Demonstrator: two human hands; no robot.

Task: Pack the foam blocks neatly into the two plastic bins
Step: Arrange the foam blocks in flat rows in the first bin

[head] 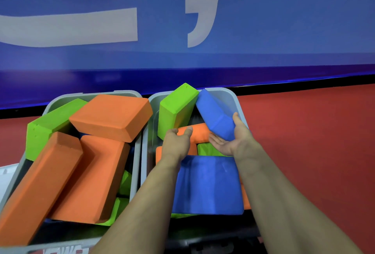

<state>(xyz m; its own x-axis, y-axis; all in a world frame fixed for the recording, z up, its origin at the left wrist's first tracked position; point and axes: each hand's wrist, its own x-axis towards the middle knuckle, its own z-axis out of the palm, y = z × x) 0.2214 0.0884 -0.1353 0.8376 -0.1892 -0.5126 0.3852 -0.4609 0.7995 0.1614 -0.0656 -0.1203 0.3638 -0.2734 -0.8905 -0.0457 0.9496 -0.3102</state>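
— Right hand [233, 138] first: what's it doing?

— It lies palm up under the lower end of a tilted blue rectangular foam block [215, 114], thumb up along the block's right side, fingers nearly straight beneath it. It cradles the block and does not clench it.

— And the left hand [177, 138]?

— Its fingers curl over an orange foam block [199, 132] lying just below that blue one, gripping its left end.

— Where are those blocks?

— Both are in the right grey plastic bin [231, 93]. The blue block leans toward the far right corner, its upper end touching a green foam block [175, 109] standing tilted at the far left of the bin. A wide blue foam slab [209, 184] lies flat nearer the person, between the forearms, with green and orange pieces showing round its edges.

— The other bin?

— The left grey plastic bin [50, 105], just beside the right one, holds a loose heap: three orange foam blocks [111, 116] propped at angles over green ones.

— Around them?

— Red floor [304, 132] and a blue banner with pale lettering [263, 20] behind.
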